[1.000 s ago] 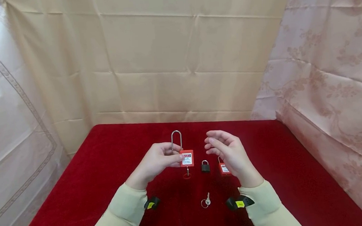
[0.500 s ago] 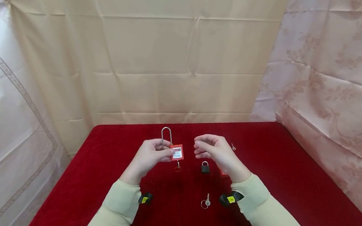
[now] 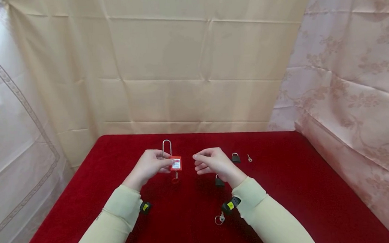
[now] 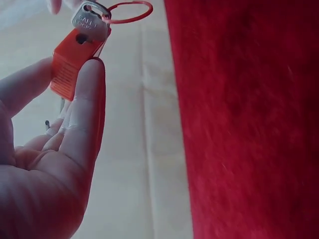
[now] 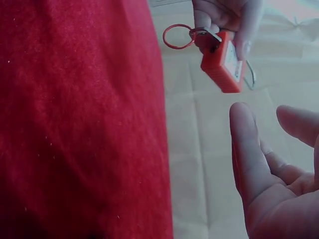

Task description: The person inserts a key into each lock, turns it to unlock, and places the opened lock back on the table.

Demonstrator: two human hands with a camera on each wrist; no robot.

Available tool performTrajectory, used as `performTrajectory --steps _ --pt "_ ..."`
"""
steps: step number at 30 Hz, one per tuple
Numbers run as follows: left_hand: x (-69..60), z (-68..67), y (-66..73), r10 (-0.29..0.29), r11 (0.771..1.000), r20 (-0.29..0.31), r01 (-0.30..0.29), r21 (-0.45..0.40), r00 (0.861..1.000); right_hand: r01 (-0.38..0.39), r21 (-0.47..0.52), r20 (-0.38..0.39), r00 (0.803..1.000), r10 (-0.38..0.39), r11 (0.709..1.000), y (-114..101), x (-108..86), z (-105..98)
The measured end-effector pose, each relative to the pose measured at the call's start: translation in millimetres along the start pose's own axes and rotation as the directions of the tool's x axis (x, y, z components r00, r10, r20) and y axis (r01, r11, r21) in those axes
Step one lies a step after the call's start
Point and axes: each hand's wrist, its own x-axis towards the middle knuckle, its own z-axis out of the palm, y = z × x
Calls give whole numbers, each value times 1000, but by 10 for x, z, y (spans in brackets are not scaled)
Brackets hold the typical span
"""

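My left hand [image 3: 150, 165] pinches a red padlock [image 3: 176, 163] between thumb and fingers, above the red table. Its long metal shackle [image 3: 166, 140] stands up, with one leg beside the body rather than in it. A silver key [image 4: 89, 24] sits in the bottom keyhole, with a red ring [image 4: 127, 21] through its head. Just right of the padlock is my right hand [image 3: 214, 162], its fingers loosely bent and holding nothing; in the right wrist view a gap separates its fingertips from the padlock.
A small black padlock [image 3: 219, 181] lies partly hidden by my right wrist. Farther back are another black padlock [image 3: 236, 158] and a loose key [image 3: 249, 158]. A key on a ring [image 3: 221, 218] lies near the front of the red-covered table [image 3: 321, 188].
Both hands have shifted left, the left one carrying the red padlock. The second red padlock on the table is now hidden behind my right arm, while the rear black padlock and loose key have come into view.
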Motion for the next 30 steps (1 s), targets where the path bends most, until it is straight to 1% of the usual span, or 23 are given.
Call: performTrajectory --steps 3,7,8,13,15,17,20,25,30 --pt "58 -40 -40 -33 999 1 33 42 999 -23 -9 22 999 23 1000 11 59 54" --pt "119 -110 -97 -103 990 -9 103 93 995 -71 -22 64 995 72 997 40 142 157" --pt "135 -127 -113 -121 988 -16 122 98 993 -83 -25 70 994 85 996 46 163 183" --pt "197 -192 -203 -173 980 10 171 99 985 -142 -32 63 988 143 989 58 250 282" --pt "197 -222 -241 -202 975 24 199 97 979 -166 -24 60 984 167 986 67 283 318" --pt "186 -257 -273 -235 968 23 232 95 972 -193 -10 59 979 193 981 82 321 358" --pt "170 -306 -292 -272 958 30 268 99 962 -220 14 51 974 220 975 105 372 413" --pt "183 -334 -310 -311 946 28 307 105 950 -239 17 51 970 238 971 145 426 499" --pt "183 -349 -361 -346 934 27 342 99 938 -258 -17 48 965 258 966 170 440 600"
